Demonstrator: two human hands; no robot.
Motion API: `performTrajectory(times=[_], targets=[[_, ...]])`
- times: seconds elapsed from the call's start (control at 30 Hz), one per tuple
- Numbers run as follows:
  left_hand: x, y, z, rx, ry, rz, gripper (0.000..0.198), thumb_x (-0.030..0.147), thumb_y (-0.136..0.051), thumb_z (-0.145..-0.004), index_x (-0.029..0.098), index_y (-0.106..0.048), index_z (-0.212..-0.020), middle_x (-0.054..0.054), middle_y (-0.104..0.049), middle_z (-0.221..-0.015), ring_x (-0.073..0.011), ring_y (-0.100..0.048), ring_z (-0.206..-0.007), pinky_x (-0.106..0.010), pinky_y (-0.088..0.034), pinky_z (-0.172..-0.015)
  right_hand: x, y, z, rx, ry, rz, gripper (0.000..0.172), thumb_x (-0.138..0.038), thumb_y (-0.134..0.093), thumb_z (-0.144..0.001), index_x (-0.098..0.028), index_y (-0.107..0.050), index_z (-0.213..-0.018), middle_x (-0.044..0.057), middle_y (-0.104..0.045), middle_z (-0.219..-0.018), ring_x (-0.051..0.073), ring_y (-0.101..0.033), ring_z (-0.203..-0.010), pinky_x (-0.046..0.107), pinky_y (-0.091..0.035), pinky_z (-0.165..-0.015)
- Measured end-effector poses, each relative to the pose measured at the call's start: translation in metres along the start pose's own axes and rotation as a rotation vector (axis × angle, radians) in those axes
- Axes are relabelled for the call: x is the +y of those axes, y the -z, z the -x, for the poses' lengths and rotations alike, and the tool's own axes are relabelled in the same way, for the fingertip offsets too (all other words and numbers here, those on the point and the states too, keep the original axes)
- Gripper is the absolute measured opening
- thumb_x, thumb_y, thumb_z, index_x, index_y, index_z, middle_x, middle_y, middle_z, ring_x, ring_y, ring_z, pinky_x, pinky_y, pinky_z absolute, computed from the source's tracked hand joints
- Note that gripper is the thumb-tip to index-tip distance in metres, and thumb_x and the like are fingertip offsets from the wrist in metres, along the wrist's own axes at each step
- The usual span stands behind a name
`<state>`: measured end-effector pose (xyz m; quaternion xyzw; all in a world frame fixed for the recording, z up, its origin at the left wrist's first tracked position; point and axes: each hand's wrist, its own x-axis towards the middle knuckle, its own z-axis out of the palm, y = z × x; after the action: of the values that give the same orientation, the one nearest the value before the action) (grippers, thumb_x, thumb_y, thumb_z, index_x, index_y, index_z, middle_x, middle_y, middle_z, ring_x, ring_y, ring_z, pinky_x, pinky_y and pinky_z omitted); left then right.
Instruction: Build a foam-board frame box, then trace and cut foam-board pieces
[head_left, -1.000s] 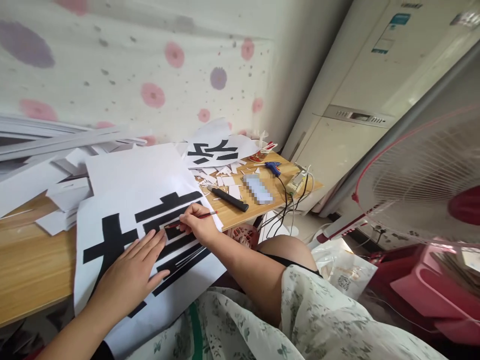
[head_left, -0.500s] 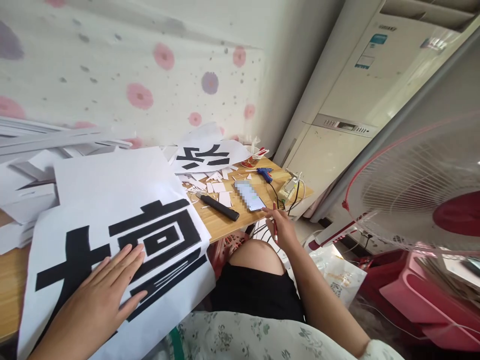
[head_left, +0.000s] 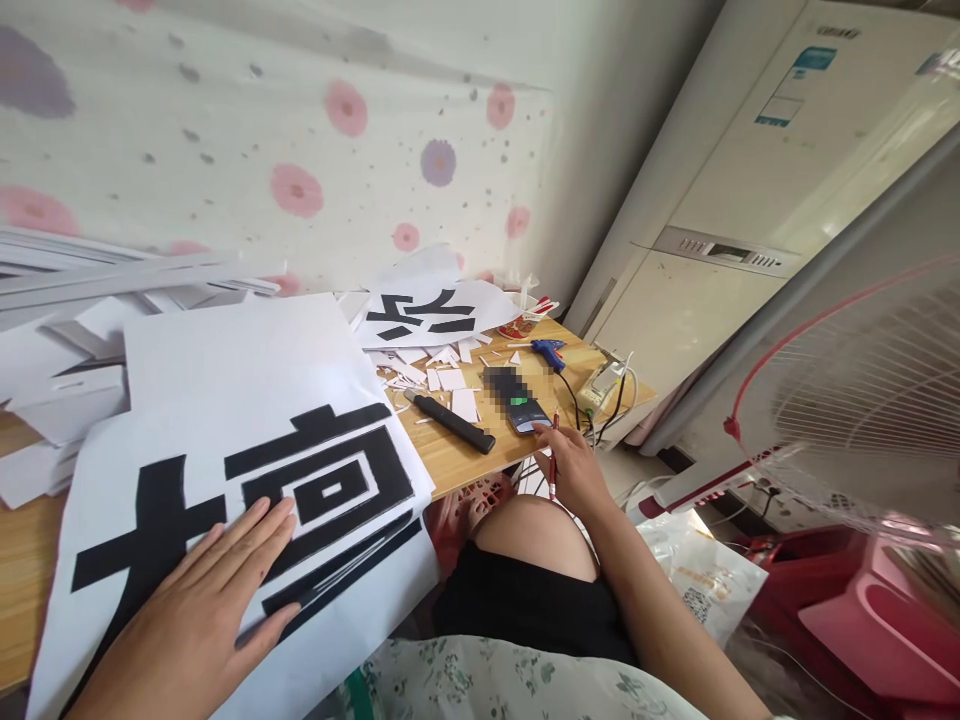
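My left hand (head_left: 202, 600) lies flat, fingers stretched, on a large white paper sheet (head_left: 232, 365) printed with a bold black character. Between the fingers of my right hand (head_left: 576, 468) is a dark red pencil (head_left: 553, 470), held roughly upright. A fingertip of that hand touches the lower end of a smartphone (head_left: 529, 415), whose screen is mostly dark with a green patch. Left of the phone, a black utility knife (head_left: 456, 424) rests on the wooden table (head_left: 442, 455).
White scraps (head_left: 451, 379) and a second character sheet (head_left: 480, 305) lie behind the knife. A blue glue gun (head_left: 550, 352) and a power strip (head_left: 601, 385) sit at the table's right end. To the right stand a fan (head_left: 847, 390) and a tall air conditioner (head_left: 720, 200).
The phone screen has gone from bright to mostly dark with a green patch. My right fingertip has come onto the phone's lower end. The whole view has shifted slightly; my left hand stays on the sheet.
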<state>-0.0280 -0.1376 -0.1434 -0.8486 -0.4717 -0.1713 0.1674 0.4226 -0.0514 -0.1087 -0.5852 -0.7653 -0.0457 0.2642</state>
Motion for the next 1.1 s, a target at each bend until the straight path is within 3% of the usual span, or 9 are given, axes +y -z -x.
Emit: performTrajectory(times=[0.33,0.8,0.97,1.1], targets=[[0.000,-0.001,-0.001,0.062,-0.034,-0.014,0.074,0.056,-0.039,-0.092,0.018,-0.022,-0.153,-0.010,-0.050,-0.147,-0.0322,-0.048,-0.132,-0.044,-0.032,-0.109,0.002,-0.004,0.000,0.015,0.028,0.096,0.014,-0.024,-0.049,-0.091,-0.023,-0.061,-0.097,0.009,-0.072,-0.107,0.029,-0.058,-0.103,0.048,-0.046,-0.092],[0.005,0.013,-0.010,0.093,-0.078,-0.061,0.068,0.047,-0.040,-0.093,0.013,-0.028,-0.151,-0.010,-0.052,-0.144,-0.0295,-0.051,-0.129,-0.041,-0.035,-0.104,0.005,-0.005,-0.001,-0.002,0.012,0.120,0.013,-0.026,-0.047,-0.091,-0.022,-0.060,-0.093,0.009,-0.070,-0.115,0.029,-0.059,-0.099,0.046,-0.047,-0.087],[0.006,0.017,-0.012,0.091,-0.075,-0.069,0.068,0.047,-0.043,-0.092,0.014,-0.029,-0.150,-0.010,-0.055,-0.142,-0.0294,-0.054,-0.126,-0.041,-0.039,-0.101,0.005,-0.006,-0.001,0.008,0.015,0.144,0.022,-0.024,-0.046,-0.091,-0.020,-0.061,-0.107,0.009,-0.073,-0.097,0.029,-0.060,-0.099,0.044,-0.047,-0.085],[0.007,0.018,-0.012,0.087,-0.073,-0.070,0.069,0.047,-0.042,-0.093,0.014,-0.027,-0.151,-0.009,-0.053,-0.143,-0.0294,-0.053,-0.128,-0.042,-0.040,-0.101,0.005,-0.006,-0.001,0.014,0.030,0.155,0.027,-0.021,-0.044,-0.090,-0.021,-0.061,-0.111,0.008,-0.072,-0.100,0.028,-0.060,-0.097,0.042,-0.046,-0.084]])
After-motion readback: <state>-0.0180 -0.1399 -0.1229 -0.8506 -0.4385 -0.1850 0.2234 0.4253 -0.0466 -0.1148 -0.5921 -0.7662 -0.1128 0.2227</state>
